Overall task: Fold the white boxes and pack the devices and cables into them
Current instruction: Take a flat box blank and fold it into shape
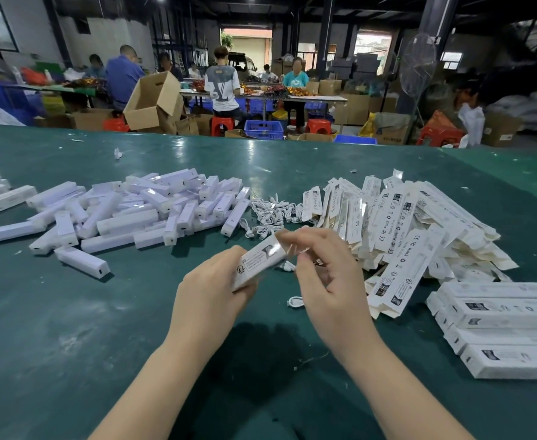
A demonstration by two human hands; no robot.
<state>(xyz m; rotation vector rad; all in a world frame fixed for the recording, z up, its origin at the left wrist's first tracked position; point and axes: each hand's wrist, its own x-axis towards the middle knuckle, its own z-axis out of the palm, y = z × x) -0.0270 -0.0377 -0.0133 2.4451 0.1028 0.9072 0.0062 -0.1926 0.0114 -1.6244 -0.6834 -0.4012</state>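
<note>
Head view: white box (259,260) held above the green surface (70,328), near the middle, long axis slanting from lower left up to upper right, far end open toward the right hand. Left hand (211,290) curled round the lower end, grip clamped on the box. Right hand (327,274) at the open upper end, fingers bent and pinching at the clear end flap; cannot tell whether a cable is in that grip too. Looks thin card: light, stiff along the length, easily crushed across the walls, so best held by the long edges near one end, flaps worked with the fingertips. Just beyond the hands, a tangle of white cables (272,214), one loose cable (295,301) near the right wrist. Further left, a heap of white devices (140,214). To the right, a pile of flat boxes (403,223), unfolded, and near the right edge a stack of packed boxes (499,328).
</note>
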